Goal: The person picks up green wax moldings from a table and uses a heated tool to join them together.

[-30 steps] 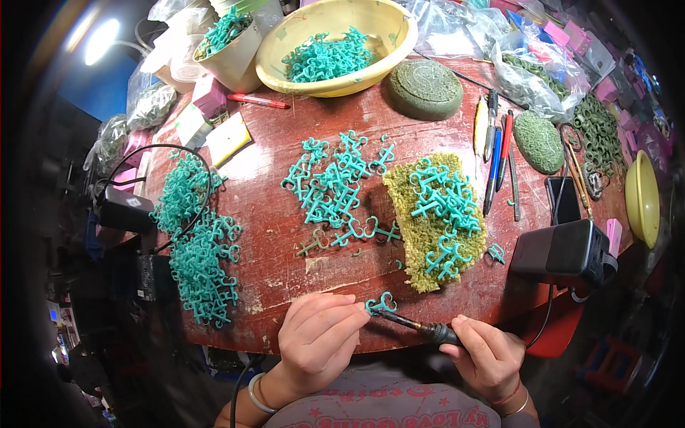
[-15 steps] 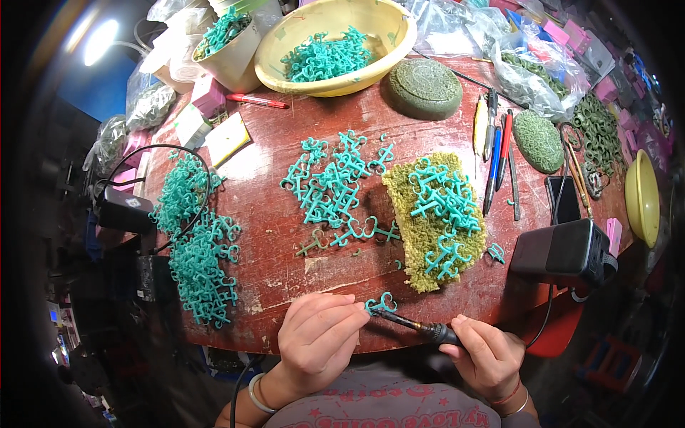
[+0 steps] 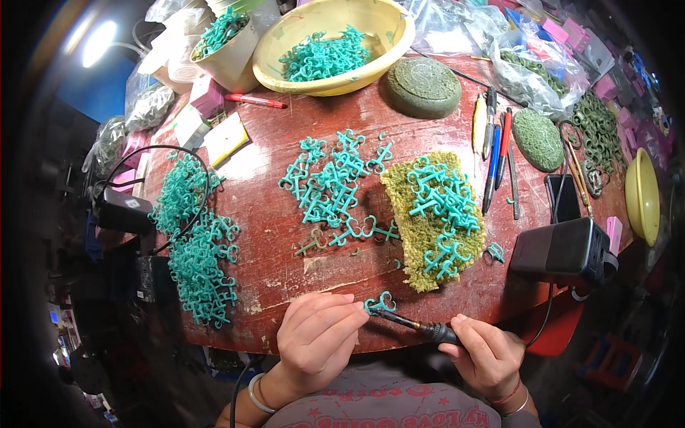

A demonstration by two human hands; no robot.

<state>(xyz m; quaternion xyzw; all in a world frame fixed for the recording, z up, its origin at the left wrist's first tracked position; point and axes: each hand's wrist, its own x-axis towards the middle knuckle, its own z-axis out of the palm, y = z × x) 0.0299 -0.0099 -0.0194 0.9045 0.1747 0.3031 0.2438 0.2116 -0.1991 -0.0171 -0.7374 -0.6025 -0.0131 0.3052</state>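
Note:
Near the table's front edge, my left hand (image 3: 321, 334) has its fingers closed in a pinch on a small turquoise hooked plastic-like piece (image 3: 386, 300). My right hand (image 3: 492, 355) grips the black handle of a soldering iron (image 3: 439, 333), its dark thin tip pointing left and meeting the piece by my left fingertips. Whether the tip touches the piece or lies just over it, I cannot tell. Beyond my hands, a yellow-green rough pad (image 3: 419, 251) bears several similar turquoise pieces (image 3: 444, 196). More lie in a loose group (image 3: 332, 187) left of the pad.
A dense turquoise heap (image 3: 203, 264) lies at the left beside a black cable. At the back stand a yellow basin (image 3: 328, 87) holding turquoise pieces and a round green block (image 3: 424, 89). Pens (image 3: 494, 160), a phone (image 3: 564, 196) and a black box-shaped device (image 3: 560, 251) sit at right.
Hands, iron and piece keep their places. Only a very slight shift of the whole view shows.

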